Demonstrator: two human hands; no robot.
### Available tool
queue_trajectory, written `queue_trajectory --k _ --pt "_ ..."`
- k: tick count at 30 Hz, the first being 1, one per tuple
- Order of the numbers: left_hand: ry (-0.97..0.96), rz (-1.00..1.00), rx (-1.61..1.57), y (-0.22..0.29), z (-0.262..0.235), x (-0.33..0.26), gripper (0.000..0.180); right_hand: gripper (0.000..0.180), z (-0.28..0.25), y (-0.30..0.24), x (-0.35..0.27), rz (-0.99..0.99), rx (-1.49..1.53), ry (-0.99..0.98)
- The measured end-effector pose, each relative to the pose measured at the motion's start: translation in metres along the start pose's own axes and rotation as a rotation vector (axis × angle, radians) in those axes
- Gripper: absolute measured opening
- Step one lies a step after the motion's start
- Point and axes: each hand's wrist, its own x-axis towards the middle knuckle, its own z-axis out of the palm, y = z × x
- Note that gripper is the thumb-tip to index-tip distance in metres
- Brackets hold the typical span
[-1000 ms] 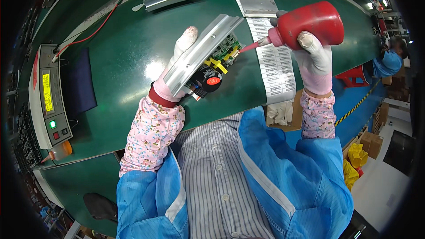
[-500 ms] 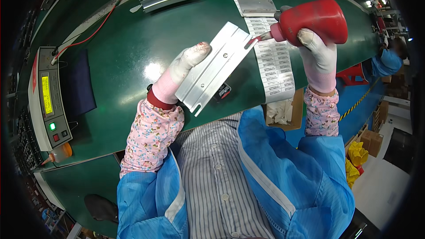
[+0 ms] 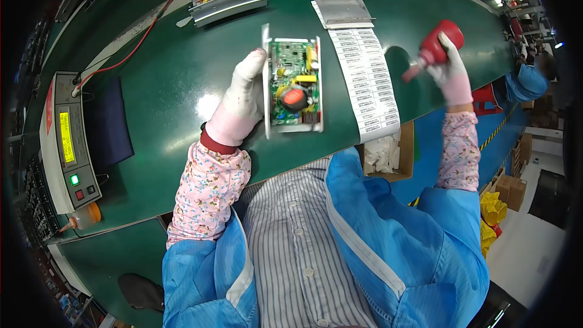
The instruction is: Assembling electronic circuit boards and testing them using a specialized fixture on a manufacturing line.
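In a white glove, my left hand [image 3: 246, 88] grips the left side of a power supply board [image 3: 294, 85] in an open aluminium frame. Its component side faces up, with green circuitry, yellow parts and a round black coil with a red top. My right hand [image 3: 452, 73], also gloved, is wrapped round a red squeeze bottle [image 3: 443, 42] held tilted, nozzle pointing down and left, over the right part of the bench. The bottle is apart from the board. Between the two hands lies a strip of white printed labels [image 3: 367, 79].
A metal bracket [image 3: 343, 9] rests at the label strip's far end. Another framed board [image 3: 228, 0] stands at the back. On the left are a test meter [image 3: 71, 140] with a lit display and a small orange-capped bottle [image 3: 85, 215]. Below the bench edge sits a carton [image 3: 407, 152].
The frame has been turned over from its bare metal side to its component side. The red bottle has moved right, away from the frame's edge.
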Motion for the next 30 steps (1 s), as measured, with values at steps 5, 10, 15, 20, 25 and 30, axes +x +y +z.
queue_trajectory --k 5,10,15,20,25,30 --pt "0.193 0.091 0.428 0.001 -0.018 0.0 0.06 0.044 -0.078 -0.048 -0.007 0.119 -1.173 -0.021" --pt "0.424 0.217 0.671 0.002 -0.014 -0.002 0.062 0.062 -0.095 -0.046 -0.009 0.144 -1.732 0.137" --pt "0.496 -0.185 1.093 0.036 -0.015 -0.013 0.062 0.068 -0.081 -0.032 -0.011 -0.539 -2.08 0.214" --pt "0.564 0.518 1.68 0.075 -0.032 0.003 0.056 0.047 0.07 0.013 -0.022 -0.704 -1.002 -0.245" --pt "0.534 0.719 2.308 0.108 -0.037 0.076 0.049 0.032 0.224 0.07 -0.005 -0.666 -0.882 -0.413" --pt "0.391 0.623 2.358 0.107 -0.037 0.117 0.049 0.053 0.286 0.099 0.061 -0.493 -1.147 -0.433"
